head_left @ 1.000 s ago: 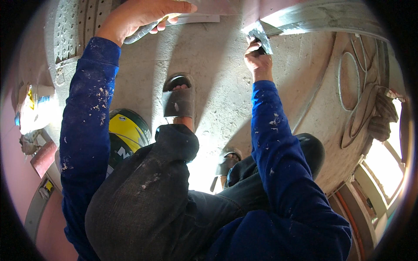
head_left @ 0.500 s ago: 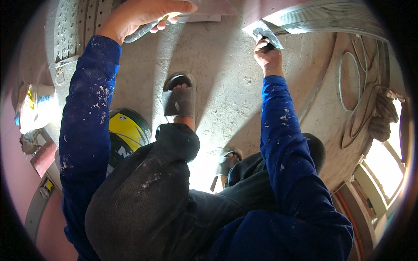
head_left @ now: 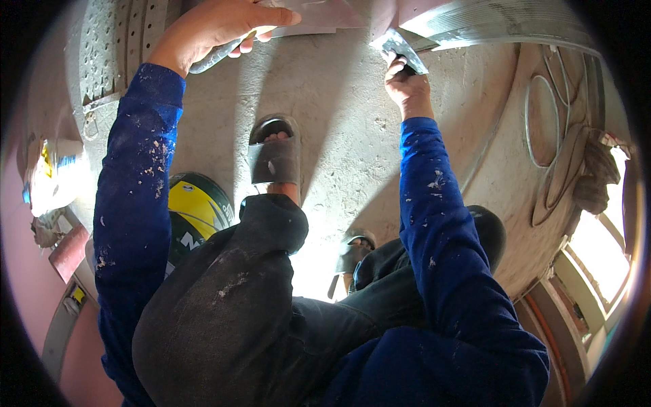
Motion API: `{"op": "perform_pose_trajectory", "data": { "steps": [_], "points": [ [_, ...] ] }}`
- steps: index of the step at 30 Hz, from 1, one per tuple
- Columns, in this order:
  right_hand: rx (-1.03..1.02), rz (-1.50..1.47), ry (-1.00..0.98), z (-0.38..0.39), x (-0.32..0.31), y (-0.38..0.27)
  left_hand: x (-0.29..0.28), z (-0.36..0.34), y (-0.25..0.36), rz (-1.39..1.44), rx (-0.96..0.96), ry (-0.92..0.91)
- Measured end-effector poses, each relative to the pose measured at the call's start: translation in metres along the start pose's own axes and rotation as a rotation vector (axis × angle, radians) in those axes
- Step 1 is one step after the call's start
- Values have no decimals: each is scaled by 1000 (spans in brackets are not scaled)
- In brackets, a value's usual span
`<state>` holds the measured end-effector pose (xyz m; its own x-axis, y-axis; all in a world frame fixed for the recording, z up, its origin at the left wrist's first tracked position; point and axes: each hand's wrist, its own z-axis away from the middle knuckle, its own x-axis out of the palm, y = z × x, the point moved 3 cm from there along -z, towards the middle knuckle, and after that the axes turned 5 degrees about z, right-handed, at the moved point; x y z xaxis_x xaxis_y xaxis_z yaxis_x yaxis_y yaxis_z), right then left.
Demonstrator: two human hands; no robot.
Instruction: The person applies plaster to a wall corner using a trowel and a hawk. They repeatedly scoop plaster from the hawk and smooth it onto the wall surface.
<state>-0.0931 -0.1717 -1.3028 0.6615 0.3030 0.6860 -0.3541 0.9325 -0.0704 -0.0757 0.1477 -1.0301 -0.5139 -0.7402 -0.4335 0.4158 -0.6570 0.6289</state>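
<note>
Right hand (head_left: 409, 88) shifted slightly left, fingers (head_left: 391, 66) curled, gripping scraper (head_left: 405, 48)

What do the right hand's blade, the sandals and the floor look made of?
Blade: likely metal; grey, smeared, thin and straight-edged.
Sandals: rubber or synthetic leather, can't tell which; dark, smooth, faint sheen.
Floor: probably bare concrete; matte grey, pitted.

two handheld tools (head_left: 409, 53), two sandals (head_left: 273, 163), two blue sleeves (head_left: 135, 183), one green-and-yellow bucket (head_left: 193, 203), two trouser legs (head_left: 217, 305).

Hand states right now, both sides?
Left hand: closed, holding a grey handle.
Right hand: closed, holding a scraper.
</note>
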Motion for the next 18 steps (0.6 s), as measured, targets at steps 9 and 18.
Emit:
{"op": "perform_pose_trajectory", "data": {
  "steps": [9, 18],
  "points": [
    [73, 71, -216, 33, -24, 23, -11, -16, -25, -90, 227, 95],
    [-67, 73, -57, 34, -23, 109, -91, 104, 90, 131, 239, 349]
  ]
}}
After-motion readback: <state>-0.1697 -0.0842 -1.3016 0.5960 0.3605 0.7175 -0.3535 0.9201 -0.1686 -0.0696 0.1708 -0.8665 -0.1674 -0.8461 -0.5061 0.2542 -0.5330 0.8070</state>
